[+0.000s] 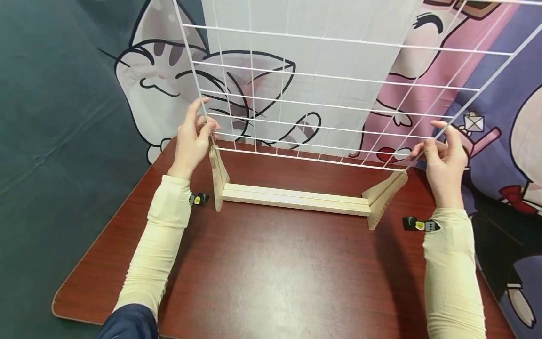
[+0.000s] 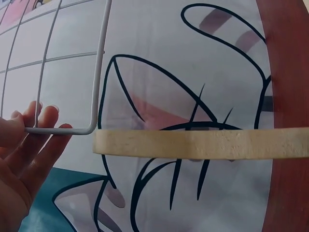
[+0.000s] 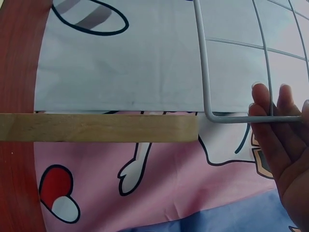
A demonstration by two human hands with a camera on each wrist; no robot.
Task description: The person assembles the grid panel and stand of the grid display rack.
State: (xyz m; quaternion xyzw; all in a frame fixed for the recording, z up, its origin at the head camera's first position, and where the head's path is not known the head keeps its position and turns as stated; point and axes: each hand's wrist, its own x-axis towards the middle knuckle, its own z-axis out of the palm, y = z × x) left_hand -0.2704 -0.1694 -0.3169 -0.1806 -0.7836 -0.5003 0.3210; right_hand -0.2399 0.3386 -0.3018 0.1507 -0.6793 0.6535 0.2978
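Observation:
A white wire grid (image 1: pixel 288 101) stands over a light wooden stand (image 1: pixel 296 198), its lower corners at the tops of the two wooden side pieces. My left hand (image 1: pixel 192 139) pinches the grid's left side wire just above the left side piece (image 1: pixel 218 174). On the other side, my right hand (image 1: pixel 444 162) pinches the right side wire above the right side piece (image 1: pixel 385 195). The left wrist view has the grid corner (image 2: pixel 91 126) at the end of the wooden piece (image 2: pixel 203 143). In the right wrist view the corner (image 3: pixel 210 115) lies beside the wood's end (image 3: pixel 186 128); contact is unclear.
The stand is on a reddish-brown table (image 1: pixel 271 268) with a rounded front left corner. Behind it hangs a cloth with cartoon animals (image 1: pixel 271 89), and a dark green cloth (image 1: pixel 55 117) is at the left. Small dark devices (image 1: pixel 199 199) are at both wrists.

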